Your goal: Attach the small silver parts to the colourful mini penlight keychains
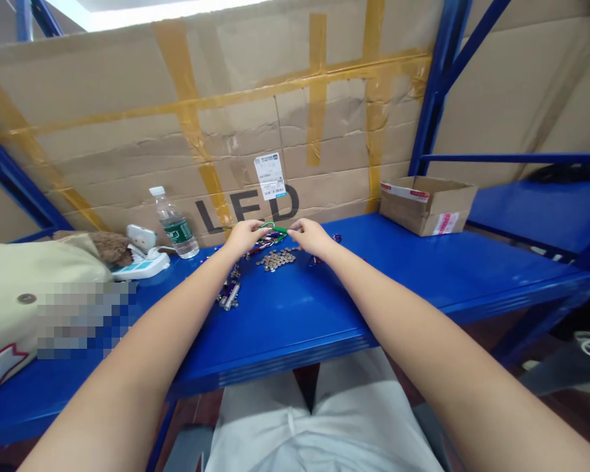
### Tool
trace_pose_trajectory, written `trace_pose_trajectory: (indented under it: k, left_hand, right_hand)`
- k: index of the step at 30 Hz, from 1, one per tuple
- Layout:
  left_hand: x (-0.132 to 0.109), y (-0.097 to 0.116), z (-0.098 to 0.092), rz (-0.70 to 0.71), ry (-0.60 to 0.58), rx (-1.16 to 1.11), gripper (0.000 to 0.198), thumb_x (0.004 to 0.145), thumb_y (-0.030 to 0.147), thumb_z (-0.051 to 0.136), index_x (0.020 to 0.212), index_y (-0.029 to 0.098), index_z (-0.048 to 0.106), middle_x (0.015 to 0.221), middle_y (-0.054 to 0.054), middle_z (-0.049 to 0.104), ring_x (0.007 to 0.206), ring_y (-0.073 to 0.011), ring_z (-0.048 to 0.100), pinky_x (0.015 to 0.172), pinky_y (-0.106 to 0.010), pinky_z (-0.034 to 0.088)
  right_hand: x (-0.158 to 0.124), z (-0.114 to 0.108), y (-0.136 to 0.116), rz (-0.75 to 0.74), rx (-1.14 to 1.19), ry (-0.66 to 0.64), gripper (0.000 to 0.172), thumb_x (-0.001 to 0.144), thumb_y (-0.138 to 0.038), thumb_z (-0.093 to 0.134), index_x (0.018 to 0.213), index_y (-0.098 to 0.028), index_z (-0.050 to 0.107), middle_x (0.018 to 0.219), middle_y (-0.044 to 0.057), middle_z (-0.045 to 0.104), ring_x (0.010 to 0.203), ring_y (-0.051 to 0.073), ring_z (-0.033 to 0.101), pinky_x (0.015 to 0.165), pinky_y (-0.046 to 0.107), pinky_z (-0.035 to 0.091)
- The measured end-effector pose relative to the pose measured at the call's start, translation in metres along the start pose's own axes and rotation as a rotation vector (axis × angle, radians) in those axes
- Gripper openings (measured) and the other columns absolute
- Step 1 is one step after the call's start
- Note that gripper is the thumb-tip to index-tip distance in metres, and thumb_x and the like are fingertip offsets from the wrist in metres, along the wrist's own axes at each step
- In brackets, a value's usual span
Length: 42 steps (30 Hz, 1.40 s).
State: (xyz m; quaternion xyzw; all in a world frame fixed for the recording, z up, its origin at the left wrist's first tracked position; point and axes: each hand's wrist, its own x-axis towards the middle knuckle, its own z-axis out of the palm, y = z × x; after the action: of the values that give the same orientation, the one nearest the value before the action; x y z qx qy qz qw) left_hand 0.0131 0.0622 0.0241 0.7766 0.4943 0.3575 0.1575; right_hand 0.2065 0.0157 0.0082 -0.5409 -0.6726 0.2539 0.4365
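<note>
Above the blue tabletop, my left hand [246,237] pinches the end of a slim green tube-shaped piece [279,230] with a thin green loop, which looks like a carabiner clip. My right hand [311,237] has its fingers closed on the tube's other end. Just below lies a pile of small round silvery discs [276,260], resembling button cells. Shiny red and other coloured small metal pieces [261,248] sit partly hidden behind my left hand. Silver and purple small cylinders [230,296] lie beside my left forearm, and a few purplish pieces [336,238] are near my right hand.
A water bottle [176,226] stands at the back left near a white power strip [141,265]. A pale bag [39,275] fills the left end. An open cardboard box [425,204] sits at the back right. Tall taped cardboard [236,131] walls off the back.
</note>
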Motion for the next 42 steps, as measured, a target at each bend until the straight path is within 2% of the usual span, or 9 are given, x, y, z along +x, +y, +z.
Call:
trace_pose_trajectory:
  k: [6, 11, 15, 20, 21, 24, 26, 34, 42]
  left_hand:
    - [0.039, -0.017, 0.019, -0.127, 0.014, -0.119, 0.020, 0.076, 0.023, 0.062, 0.091, 0.013, 0.070, 0.084, -0.008, 0.073, 0.077, -0.0169, 0.066, 0.073, -0.027, 0.050]
    - [0.051, -0.031, 0.026, -0.198, 0.076, -0.047, 0.020, 0.079, 0.021, 0.055, 0.092, 0.012, 0.068, 0.087, -0.011, 0.072, 0.078, -0.0160, 0.067, 0.073, -0.025, 0.050]
    - [0.047, -0.037, 0.012, -0.244, 0.120, 0.142, 0.020, 0.072, 0.019, 0.060, 0.088, 0.013, 0.069, 0.090, -0.014, 0.071, 0.087, -0.0230, 0.065, 0.078, -0.032, 0.049]
    - [0.036, -0.035, -0.033, -0.181, 0.063, 0.332, 0.020, 0.065, 0.016, 0.064, 0.084, 0.016, 0.071, 0.100, -0.013, 0.070, 0.097, -0.0265, 0.062, 0.087, -0.033, 0.043]
    - [0.033, -0.035, -0.044, -0.165, 0.006, 0.373, 0.016, 0.063, 0.016, 0.065, 0.078, 0.017, 0.071, 0.095, -0.011, 0.071, 0.093, -0.0259, 0.062, 0.086, -0.032, 0.043]
    - [0.024, -0.038, -0.071, -0.127, -0.374, 0.688, 0.015, 0.063, 0.020, 0.066, 0.076, 0.022, 0.072, 0.087, -0.005, 0.072, 0.083, -0.0223, 0.063, 0.079, -0.028, 0.044]
    - [0.017, -0.045, -0.082, -0.121, -0.440, 0.810, 0.020, 0.064, 0.020, 0.065, 0.082, 0.023, 0.073, 0.092, -0.005, 0.072, 0.085, -0.0220, 0.062, 0.078, -0.027, 0.044]
    - [0.012, -0.079, -0.075, -0.134, -0.382, 0.878, 0.027, 0.072, 0.025, 0.060, 0.096, 0.024, 0.073, 0.104, -0.010, 0.070, 0.094, -0.0268, 0.062, 0.080, -0.031, 0.044]
    - [0.011, -0.079, -0.068, -0.176, -0.369, 0.922, 0.023, 0.071, 0.031, 0.063, 0.090, 0.022, 0.072, 0.099, -0.010, 0.071, 0.090, -0.0253, 0.062, 0.076, -0.029, 0.044]
  right_hand:
    - [-0.004, -0.004, -0.007, -0.056, 0.053, -0.063, 0.022, 0.088, -0.016, 0.050, 0.109, -0.012, 0.056, 0.086, 0.005, 0.063, 0.053, 0.007, 0.055, 0.051, 0.021, 0.044]
    - [-0.006, -0.007, -0.011, -0.109, 0.030, -0.113, 0.021, 0.088, -0.017, 0.051, 0.106, -0.011, 0.058, 0.083, 0.005, 0.063, 0.055, 0.009, 0.057, 0.051, 0.022, 0.044]
    - [-0.006, -0.008, -0.010, -0.119, 0.036, -0.123, 0.022, 0.088, -0.020, 0.051, 0.107, -0.010, 0.058, 0.083, 0.007, 0.063, 0.054, 0.009, 0.056, 0.050, 0.023, 0.044]
    - [-0.007, -0.011, -0.011, -0.123, -0.019, -0.147, 0.020, 0.088, -0.021, 0.052, 0.103, -0.011, 0.060, 0.080, 0.006, 0.062, 0.053, 0.008, 0.053, 0.049, 0.023, 0.043]
    - [-0.007, -0.012, -0.011, -0.131, -0.037, -0.151, 0.019, 0.088, -0.022, 0.052, 0.102, -0.012, 0.061, 0.078, 0.005, 0.062, 0.052, 0.008, 0.053, 0.049, 0.023, 0.042]
    - [-0.005, -0.011, -0.008, -0.162, -0.074, -0.161, 0.018, 0.087, -0.022, 0.052, 0.099, -0.014, 0.062, 0.076, 0.005, 0.063, 0.053, 0.009, 0.054, 0.049, 0.023, 0.042]
    - [-0.004, -0.010, -0.007, -0.173, -0.082, -0.171, 0.017, 0.086, -0.022, 0.052, 0.098, -0.014, 0.061, 0.076, 0.005, 0.063, 0.053, 0.010, 0.055, 0.049, 0.023, 0.042]
    - [-0.008, -0.013, -0.009, -0.133, -0.128, -0.236, 0.021, 0.085, -0.022, 0.052, 0.103, -0.013, 0.060, 0.074, 0.005, 0.064, 0.053, 0.011, 0.055, 0.048, 0.024, 0.042]
    - [-0.011, -0.016, -0.011, -0.133, -0.158, -0.227, 0.022, 0.085, -0.023, 0.052, 0.103, -0.014, 0.061, 0.074, 0.005, 0.064, 0.053, 0.011, 0.055, 0.047, 0.023, 0.042]
